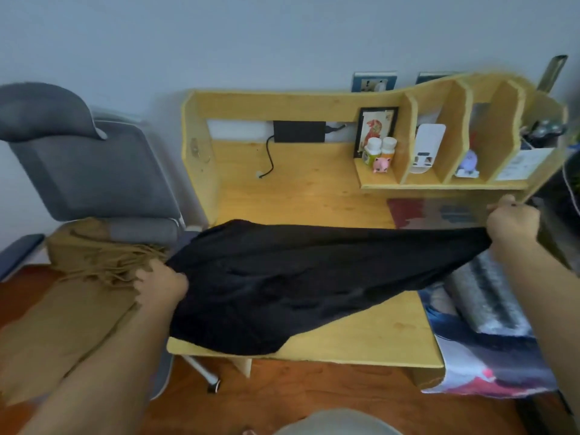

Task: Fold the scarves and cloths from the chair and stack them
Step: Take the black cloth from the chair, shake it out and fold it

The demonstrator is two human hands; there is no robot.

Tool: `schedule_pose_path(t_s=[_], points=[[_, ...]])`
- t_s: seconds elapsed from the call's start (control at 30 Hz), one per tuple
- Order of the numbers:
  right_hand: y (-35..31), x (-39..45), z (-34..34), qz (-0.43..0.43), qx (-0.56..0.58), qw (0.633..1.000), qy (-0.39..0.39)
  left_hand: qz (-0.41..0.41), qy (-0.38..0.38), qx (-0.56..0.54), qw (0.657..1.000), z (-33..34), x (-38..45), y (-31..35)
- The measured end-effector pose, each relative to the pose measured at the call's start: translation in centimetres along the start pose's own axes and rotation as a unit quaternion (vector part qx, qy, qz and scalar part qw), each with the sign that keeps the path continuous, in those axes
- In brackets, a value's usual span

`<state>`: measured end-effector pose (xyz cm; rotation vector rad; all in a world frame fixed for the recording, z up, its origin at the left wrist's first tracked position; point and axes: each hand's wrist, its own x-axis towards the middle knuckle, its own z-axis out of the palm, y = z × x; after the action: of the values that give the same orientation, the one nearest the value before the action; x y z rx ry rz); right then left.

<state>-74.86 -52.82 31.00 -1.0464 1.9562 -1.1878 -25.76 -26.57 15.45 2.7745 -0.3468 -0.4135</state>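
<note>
A black cloth [282, 277] is stretched across the wooden desk [376, 337], sagging onto the desktop in the middle. My left hand [163, 285] grips its left end beside the chair. My right hand [511, 222] grips its right end, raised above the desk's right side. A tan fringed scarf [78, 296] lies draped over the seat of the grey chair [91, 171] and hangs down toward the floor at the left.
The desk's back shelf [445, 180] holds a framed picture, two small bottles, a pink toy and other items. A black box with a cable sits at the desk's back. Patterned fabric and a grey roll [489, 309] lie at the desk's right edge.
</note>
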Motion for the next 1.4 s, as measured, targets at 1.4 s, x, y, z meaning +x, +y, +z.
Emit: schedule_pose_path(t_s=[1.4], points=[[6.1,-14.4,-2.6,-0.114,0.177,0.898,-0.387,0.302,-0.357,-0.454,0.758,-0.5,-29.8,15.5]])
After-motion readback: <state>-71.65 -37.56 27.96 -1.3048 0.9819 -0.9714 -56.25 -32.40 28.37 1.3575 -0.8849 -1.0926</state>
